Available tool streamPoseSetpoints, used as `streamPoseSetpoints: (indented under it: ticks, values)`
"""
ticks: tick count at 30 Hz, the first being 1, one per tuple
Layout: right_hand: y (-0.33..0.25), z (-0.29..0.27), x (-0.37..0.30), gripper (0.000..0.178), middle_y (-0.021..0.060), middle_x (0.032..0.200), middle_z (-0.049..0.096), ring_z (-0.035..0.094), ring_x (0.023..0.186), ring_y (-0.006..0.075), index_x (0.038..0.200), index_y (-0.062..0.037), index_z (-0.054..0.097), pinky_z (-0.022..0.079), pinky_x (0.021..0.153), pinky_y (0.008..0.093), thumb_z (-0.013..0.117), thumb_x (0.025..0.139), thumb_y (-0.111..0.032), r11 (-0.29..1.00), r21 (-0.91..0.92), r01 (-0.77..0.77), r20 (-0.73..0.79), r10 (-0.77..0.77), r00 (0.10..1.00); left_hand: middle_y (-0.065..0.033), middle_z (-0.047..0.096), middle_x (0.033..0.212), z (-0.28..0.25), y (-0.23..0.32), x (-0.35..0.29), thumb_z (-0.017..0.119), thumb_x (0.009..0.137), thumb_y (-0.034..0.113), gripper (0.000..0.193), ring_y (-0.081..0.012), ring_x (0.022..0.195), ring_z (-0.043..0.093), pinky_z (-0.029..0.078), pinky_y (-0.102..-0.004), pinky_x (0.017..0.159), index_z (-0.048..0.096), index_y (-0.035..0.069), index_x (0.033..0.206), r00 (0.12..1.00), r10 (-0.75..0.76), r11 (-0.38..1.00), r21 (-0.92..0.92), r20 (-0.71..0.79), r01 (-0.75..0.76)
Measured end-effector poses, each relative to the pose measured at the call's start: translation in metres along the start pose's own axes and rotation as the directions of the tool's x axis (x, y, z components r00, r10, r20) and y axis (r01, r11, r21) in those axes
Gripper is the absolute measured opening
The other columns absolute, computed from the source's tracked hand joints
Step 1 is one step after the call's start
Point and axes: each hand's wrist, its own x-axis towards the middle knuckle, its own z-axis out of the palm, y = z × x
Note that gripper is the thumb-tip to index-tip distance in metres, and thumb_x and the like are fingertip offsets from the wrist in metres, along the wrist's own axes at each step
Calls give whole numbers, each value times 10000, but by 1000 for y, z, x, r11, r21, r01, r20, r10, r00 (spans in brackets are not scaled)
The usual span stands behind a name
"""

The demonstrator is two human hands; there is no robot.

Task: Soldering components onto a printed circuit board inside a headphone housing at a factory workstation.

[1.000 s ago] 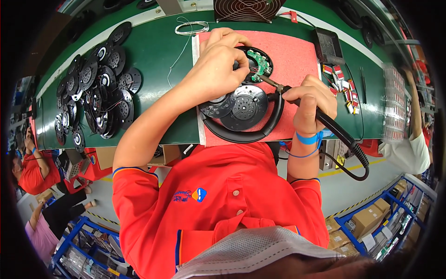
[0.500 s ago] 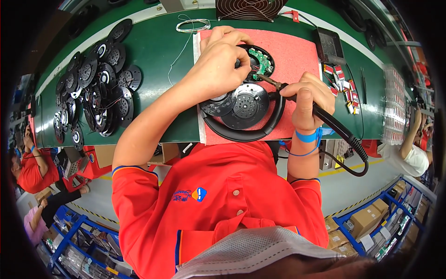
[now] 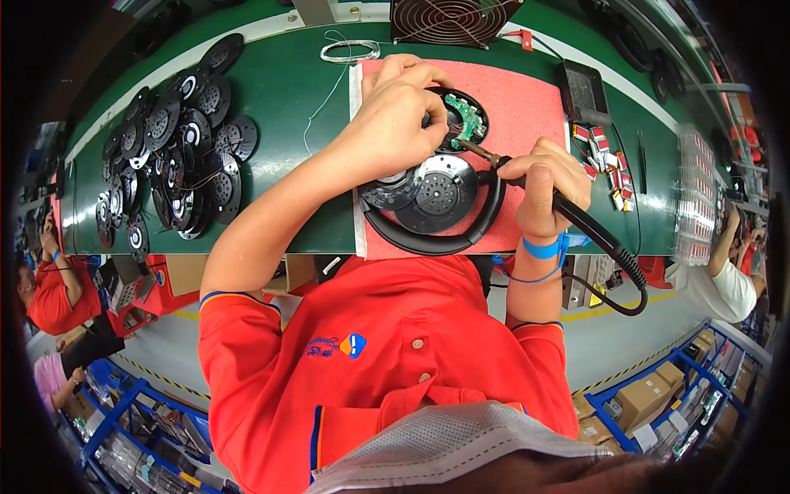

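Headphone earcup [image 3: 462, 120] with its green circuit board lies on the red mat [image 3: 535, 123] on the bench, pinched by the left hand [image 3: 393, 123]; the right hand [image 3: 545, 183] clenches a soldering iron [image 3: 481, 153], tip touching the board.

Two hands at work: left hand [image 3: 393, 123], right hand [image 3: 545, 183]; one soldering iron [image 3: 576, 218]; one green circuit board [image 3: 466, 115]; one black headband [image 3: 440, 235] with two round earcup parts beside it. One red mat [image 3: 527, 123]; one wire-grille fan [image 3: 448, 18]; one coil of solder wire [image 3: 350, 51]; one black box [image 3: 583, 90]. Black discs [image 3: 173, 148] piled at left, too overlapped to count; small red-and-white pieces [image 3: 605, 165] likewise uncountable.
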Motion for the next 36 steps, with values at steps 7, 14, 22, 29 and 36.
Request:
streamPoseSetpoints:
  ticks: [7, 14, 22, 29, 36]
  values:
    - [-1, 1, 0, 417, 52, 506, 519, 408, 453, 129, 590, 19, 605, 254, 431, 272, 496, 911, -224, 1000, -1, -5, -4, 5, 1000, -46, 575, 1188, 1, 0, 0, 642, 713, 81, 64, -298, 1198, 412, 303, -437, 1001, 666, 21, 716, 1000, 4, 1000, 10, -6, -4]
    - [3, -4, -2, 471, 59, 506, 522, 420, 455, 134, 587, 16, 590, 266, 432, 273, 464, 941, -268, 1000, -1, 24, -55, -24, 998, -43, 573, 1187, 0, 1, 0, 643, 711, 78, 58, -301, 1199, 411, 301, -438, 1002, 665, 25, 713, 1000, 12, 1000, 4, -3, -12]
    - [2, -4, -2, 467, 60, 503, 519, 426, 461, 136, 593, 21, 593, 270, 434, 273, 467, 940, -264, 1000, -1, 4, -66, -4, 998, -49, 571, 1183, 1, 0, 1, 657, 697, 89, 50, -306, 1194, 407, 322, -439, 994, 666, 43, 714, 999, 47, 999, 9, 6, -47]
    - [1, -4, -2, 452, 49, 493, 503, 415, 453, 130, 591, 22, 608, 264, 430, 276, 488, 928, -255, 1000, -2, -10, -41, 10, 999, -54, 570, 1167, 0, 2, 5, 659, 691, 91, 43, -314, 1182, 406, 331, -444, 986, 664, 55, 713, 995, 96, 994, 39, 40, -97]
    - [2, -3, 0, 403, 55, 498, 516, 411, 445, 132, 595, 23, 611, 262, 420, 273, 502, 909, -204, 1000, 5, 9, -8, -9, 1000, -44, 568, 1169, -1, 4, 5, 665, 694, 99, 46, -311, 1183, 400, 332, -439, 985, 667, 59, 717, 995, 79, 994, 65, 57, -83]
